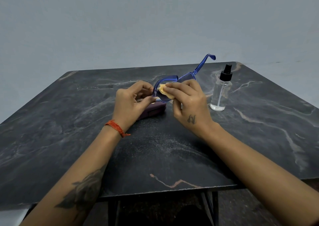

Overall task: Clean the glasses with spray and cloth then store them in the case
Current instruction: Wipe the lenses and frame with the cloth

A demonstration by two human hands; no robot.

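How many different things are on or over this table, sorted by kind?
Glasses, blue, gripped by the left hand: 1
Cloth, yellow, pinched by the right hand: 1
Spray bottle, clear, standing on the table: 1
Case, dark purple, lying under the hands: 1
Total: 4

Case [151, 111] mostly hidden behind left hand [132, 101]; cloth [165, 92] partly covered by right hand [188, 103] fingers [174, 87].

Bare forearms, red thread bracelet [116, 126] on left wrist, forearm and hand tattoos
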